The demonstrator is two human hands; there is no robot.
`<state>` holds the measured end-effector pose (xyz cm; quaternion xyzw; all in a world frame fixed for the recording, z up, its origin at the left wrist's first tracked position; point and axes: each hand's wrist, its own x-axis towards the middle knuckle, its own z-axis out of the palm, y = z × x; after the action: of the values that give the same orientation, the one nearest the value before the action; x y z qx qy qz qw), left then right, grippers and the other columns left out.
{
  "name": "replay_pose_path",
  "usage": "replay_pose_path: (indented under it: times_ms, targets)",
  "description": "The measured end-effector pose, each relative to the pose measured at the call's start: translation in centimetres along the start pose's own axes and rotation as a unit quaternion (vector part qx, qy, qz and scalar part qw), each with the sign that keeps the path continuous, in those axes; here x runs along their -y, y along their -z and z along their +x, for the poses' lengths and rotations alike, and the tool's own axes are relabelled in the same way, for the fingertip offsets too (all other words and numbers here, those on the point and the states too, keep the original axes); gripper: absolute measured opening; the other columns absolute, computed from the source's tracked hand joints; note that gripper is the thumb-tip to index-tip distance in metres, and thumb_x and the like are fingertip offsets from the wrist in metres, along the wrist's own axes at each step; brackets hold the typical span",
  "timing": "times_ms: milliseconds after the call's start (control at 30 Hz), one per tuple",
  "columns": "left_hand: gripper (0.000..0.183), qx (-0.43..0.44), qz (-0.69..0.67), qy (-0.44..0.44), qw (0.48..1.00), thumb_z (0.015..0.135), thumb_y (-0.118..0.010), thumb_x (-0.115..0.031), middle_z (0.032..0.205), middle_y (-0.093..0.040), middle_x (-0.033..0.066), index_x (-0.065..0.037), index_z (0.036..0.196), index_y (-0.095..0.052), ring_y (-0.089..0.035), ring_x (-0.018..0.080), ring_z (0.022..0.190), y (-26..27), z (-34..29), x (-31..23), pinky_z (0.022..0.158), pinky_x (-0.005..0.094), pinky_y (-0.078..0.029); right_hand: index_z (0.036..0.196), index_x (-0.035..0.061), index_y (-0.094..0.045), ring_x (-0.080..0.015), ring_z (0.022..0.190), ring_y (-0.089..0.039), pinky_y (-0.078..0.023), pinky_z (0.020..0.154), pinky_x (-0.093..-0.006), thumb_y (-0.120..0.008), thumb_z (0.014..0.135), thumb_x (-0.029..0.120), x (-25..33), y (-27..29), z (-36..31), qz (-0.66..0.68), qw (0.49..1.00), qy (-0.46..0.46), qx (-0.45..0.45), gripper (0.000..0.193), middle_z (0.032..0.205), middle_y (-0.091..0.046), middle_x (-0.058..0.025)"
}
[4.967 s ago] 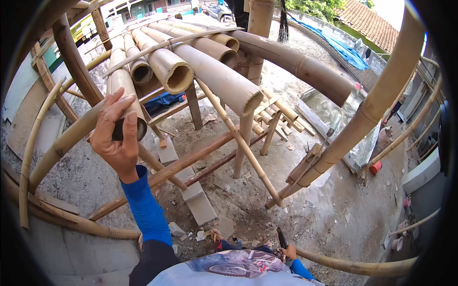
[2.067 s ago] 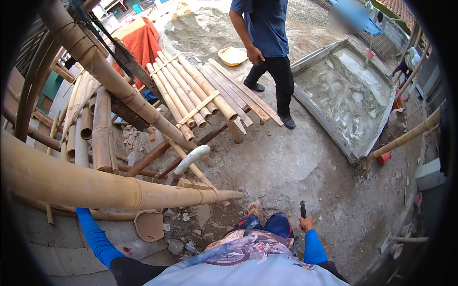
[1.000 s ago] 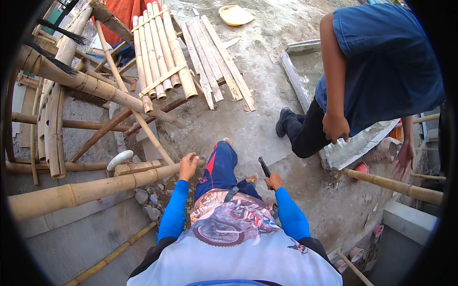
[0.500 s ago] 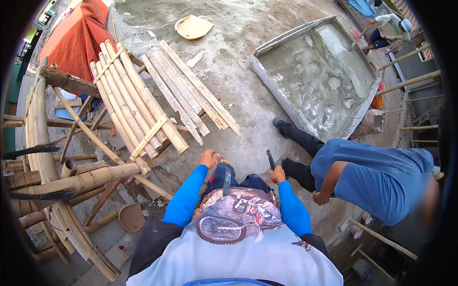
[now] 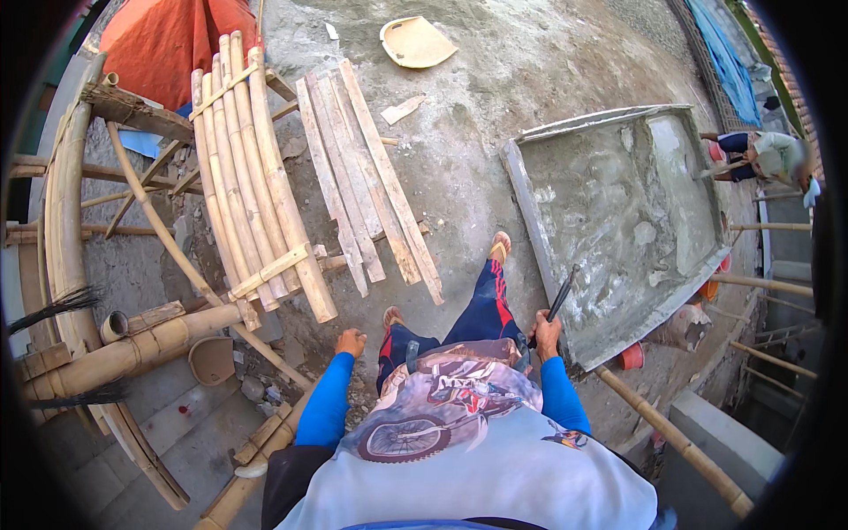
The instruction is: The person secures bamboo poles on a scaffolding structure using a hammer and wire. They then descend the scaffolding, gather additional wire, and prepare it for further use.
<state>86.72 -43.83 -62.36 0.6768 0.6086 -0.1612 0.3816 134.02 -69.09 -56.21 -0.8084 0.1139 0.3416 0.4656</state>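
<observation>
My right hand is wrapped round a dark, slim rod-like tool. Its far end points up and away, and its exact kind is hard to make out. The tool is beside the near left edge of a mixing trough holding wet grey mortar. My left hand hangs with curled fingers, and nothing shows in it. Nearest to it is a rack of bamboo poles, which it does not touch. Below, my sandalled feet are in a stride, the right one ahead.
Several rough planks lie on the ground ahead, with a tan scoop-shaped pan beyond. Bamboo framing crowds the left, near an orange tarp. At the right are a red bucket, bamboo poles and another person.
I have stepped forward and the view has turned left. The trough now lies close by my right hand. A co-worker in blue who stood at my right is out of view.
</observation>
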Motion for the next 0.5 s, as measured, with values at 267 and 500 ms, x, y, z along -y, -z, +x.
replay_pose_path:
  times_ms: [267, 500]
  targets:
    - [0.06, -0.117, -0.276, 0.128, 0.945, 0.096, -0.056, -0.054, 0.123, -0.066, 0.0271, -0.004, 0.125, -0.068, -0.061, 0.0405, 0.121, -2.7, -1.3, -24.0, 0.104, 0.044, -0.045, 0.109, 0.0001, -0.061, -0.0161, 0.067, -0.066, -0.056, 0.058, -0.0298, -0.063, 0.092, 0.01, 19.4, -1.6, 21.1, -0.281, 0.897, 0.026, 0.342, 0.02, 0.088, -0.069, -0.0101]
    - [0.09, 0.229, -0.254, 0.045, 0.939, 0.1, -0.028, -0.072, 0.164, -0.025, 0.0222, -0.004, 0.158, -0.029, -0.018, 0.0371, 0.153, -4.5, 1.0, -37.7, 0.126, 0.0406, -0.013, 0.114, 0.0029, -0.065, -0.0148, 0.07, -0.068, -0.054, 0.057, -0.0314, -0.066, 0.088, 0.01, 34.5, -15.4, 29.9, -0.451, 0.738, 0.246, 0.438, 0.028, 0.086, -0.069, -0.0057]
